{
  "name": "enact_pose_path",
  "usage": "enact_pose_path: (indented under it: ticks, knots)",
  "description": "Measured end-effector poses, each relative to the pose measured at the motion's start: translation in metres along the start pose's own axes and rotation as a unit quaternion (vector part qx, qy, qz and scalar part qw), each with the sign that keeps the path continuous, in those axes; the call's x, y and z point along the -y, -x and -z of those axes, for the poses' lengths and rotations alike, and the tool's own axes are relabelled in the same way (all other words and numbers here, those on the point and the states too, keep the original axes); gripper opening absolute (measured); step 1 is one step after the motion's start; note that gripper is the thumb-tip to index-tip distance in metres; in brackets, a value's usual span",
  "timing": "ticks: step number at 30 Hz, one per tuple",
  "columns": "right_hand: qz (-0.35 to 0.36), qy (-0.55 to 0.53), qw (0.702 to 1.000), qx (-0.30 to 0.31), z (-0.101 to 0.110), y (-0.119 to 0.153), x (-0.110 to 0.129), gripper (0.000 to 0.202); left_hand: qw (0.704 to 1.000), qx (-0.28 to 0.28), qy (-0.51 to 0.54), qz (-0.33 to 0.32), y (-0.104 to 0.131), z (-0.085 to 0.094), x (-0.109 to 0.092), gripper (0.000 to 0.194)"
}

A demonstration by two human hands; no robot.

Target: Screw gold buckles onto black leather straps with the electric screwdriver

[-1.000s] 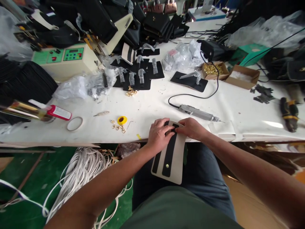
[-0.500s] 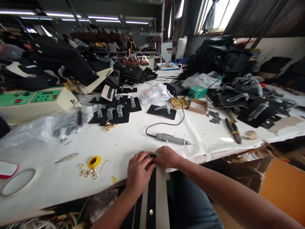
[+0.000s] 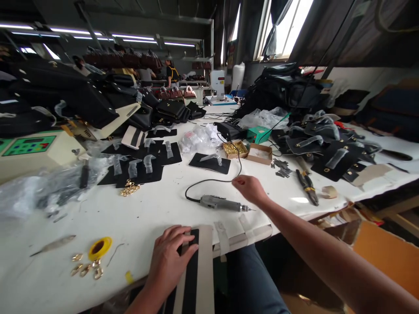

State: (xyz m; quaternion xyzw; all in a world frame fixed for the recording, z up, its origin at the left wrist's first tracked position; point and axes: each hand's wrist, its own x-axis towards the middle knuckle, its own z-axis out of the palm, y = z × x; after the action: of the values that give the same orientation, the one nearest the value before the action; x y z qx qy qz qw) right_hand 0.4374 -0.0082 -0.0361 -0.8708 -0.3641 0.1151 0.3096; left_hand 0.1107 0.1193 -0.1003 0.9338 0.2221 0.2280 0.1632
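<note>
Beige and black mark the striped panel [image 3: 204, 266] in the head view, its upper end at the near edge of the white tabletop [image 3: 157, 209] and its lower part reaching toward our lap. We lay our left hand [image 3: 172, 257] over the panel's upper left part, fingers bent and close together, with the thumb slightly apart from the forefinger and its tip on a black strip. We cannot tell whether any finger clamps the underside. Our right hand [image 3: 247, 187] is over the tabletop, its fingers curled together; whether they pinch something small is hidden. Just beside it lies a grey powered driver [image 3: 222, 203], its tip pointing right, with a black cord [image 3: 204, 180] looping from its left end. Beyond the right hand we see two open cardboard boxes, one of gold-coloured pieces [image 3: 234, 149] and one with whitish contents [image 3: 259, 153]. Pliers [image 3: 307, 187] lie to the right. On the left are a yellow ring-shaped roll [image 3: 100, 248], gold-coloured clasps [image 3: 85, 270] beside it, and black panels [image 3: 153, 174] bearing plastic-wrapped handles [image 3: 149, 163].
</note>
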Motion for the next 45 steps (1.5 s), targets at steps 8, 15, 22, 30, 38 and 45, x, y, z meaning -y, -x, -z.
enact_pose_path:
  ticks: [8, 15, 22, 30, 38, 45]
  knots:
    - [-0.103, 0.066, 0.99, -0.069, 0.012, -0.134, -0.091, 0.032, 0.999, -0.021, -0.007, -0.028, 0.001, -0.003, 0.009, 0.014]
    - [-0.081, 0.109, 0.99, -0.047, -0.013, -0.187, -0.097, 0.031, 0.999, -0.026, 0.001, -0.037, 0.0, 0.0, 0.007, 0.014]
    - [-0.079, 0.14, 0.987, -0.019, -0.004, -0.191, -0.103, 0.025, 0.999, -0.019, 0.009, -0.035, -0.001, 0.0, 0.007, 0.014]
    - [-0.061, 0.177, 0.982, 0.037, 0.029, -0.163, -0.095, 0.017, 1.0, -0.001, 0.015, 0.001, 0.002, -0.002, 0.005, 0.013]
    - [-0.043, 0.151, 0.986, 0.058, 0.034, -0.064, -0.113, 0.019, 0.999, -0.004, 0.041, 0.013, 0.001, -0.004, 0.003, 0.012]
    - [-0.056, 0.118, 0.991, 0.018, 0.042, -0.043, -0.122, 0.035, 0.999, -0.003, 0.042, 0.016, 0.001, -0.003, 0.001, 0.011]
